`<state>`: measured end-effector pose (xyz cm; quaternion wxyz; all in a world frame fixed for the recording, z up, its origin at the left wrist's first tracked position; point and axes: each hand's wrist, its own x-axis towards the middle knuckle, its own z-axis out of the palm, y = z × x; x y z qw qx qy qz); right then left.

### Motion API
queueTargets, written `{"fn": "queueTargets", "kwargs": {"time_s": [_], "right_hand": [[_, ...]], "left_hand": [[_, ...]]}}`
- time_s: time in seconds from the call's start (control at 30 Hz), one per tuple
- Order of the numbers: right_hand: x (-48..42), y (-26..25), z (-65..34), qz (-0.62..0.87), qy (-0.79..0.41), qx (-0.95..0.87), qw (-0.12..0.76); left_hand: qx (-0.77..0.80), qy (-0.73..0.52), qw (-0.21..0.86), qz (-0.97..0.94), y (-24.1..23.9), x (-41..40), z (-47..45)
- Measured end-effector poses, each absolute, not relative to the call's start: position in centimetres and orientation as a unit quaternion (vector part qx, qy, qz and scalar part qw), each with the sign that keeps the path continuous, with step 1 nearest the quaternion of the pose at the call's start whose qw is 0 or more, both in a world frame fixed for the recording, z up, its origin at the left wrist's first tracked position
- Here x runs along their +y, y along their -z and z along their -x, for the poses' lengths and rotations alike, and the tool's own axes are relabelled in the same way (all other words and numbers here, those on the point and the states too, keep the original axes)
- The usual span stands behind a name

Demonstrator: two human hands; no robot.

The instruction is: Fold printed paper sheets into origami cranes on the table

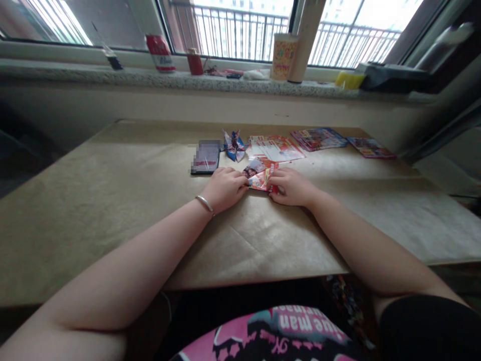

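Note:
A small folded sheet of glossy printed paper (pixel 260 176), red, white and orange, rests on the table between my hands. My left hand (pixel 226 188), with a silver bracelet at the wrist, has its fingers closed on the paper's left edge. At the right edge, the thumb and fingers of my right hand (pixel 291 186) pinch the same sheet. Just beyond my left hand lies a dark-framed phone or tablet (pixel 207 155), its screen partly blurred. Behind the sheet stands a folded paper figure (pixel 234 145) in blue, white and red, with pointed flaps.
Flat printed sheets (pixel 276 149) lie behind my right hand. Farther right are a stack of colourful leaflets (pixel 319 139) and another leaflet pile (pixel 371 148). Along the stone windowsill (pixel 233 84) stand a red can (pixel 160 53), a patterned cup (pixel 283 56) and a yellow object (pixel 349 80).

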<state>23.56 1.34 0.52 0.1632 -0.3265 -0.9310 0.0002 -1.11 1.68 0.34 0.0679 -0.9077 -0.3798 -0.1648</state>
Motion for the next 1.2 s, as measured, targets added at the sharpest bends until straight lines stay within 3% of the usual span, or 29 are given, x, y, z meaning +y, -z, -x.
{"fn": "queueTargets", "kwargs": {"time_s": [0.47,0.77,0.9,1.2], "right_hand": [[0.3,-1.3,-22.9,0.392,0.019,-0.908,0.143],[1.4,-0.3,-23.9,0.502,-0.159,-0.810,0.259],[2.6,0.4,-24.4,0.567,-0.205,-0.758,0.247],[2.6,-0.4,-24.6,0.629,-0.129,-0.747,0.172]], "left_hand": [[-0.333,0.160,-0.004,0.929,0.3,2.2,1.4],[-0.290,0.167,-0.019,0.942,0.2,2.2,1.2],[-0.318,0.146,-0.024,0.937,-0.2,1.9,1.1],[-0.282,0.153,-0.037,0.946,-0.3,1.4,0.9]]}}
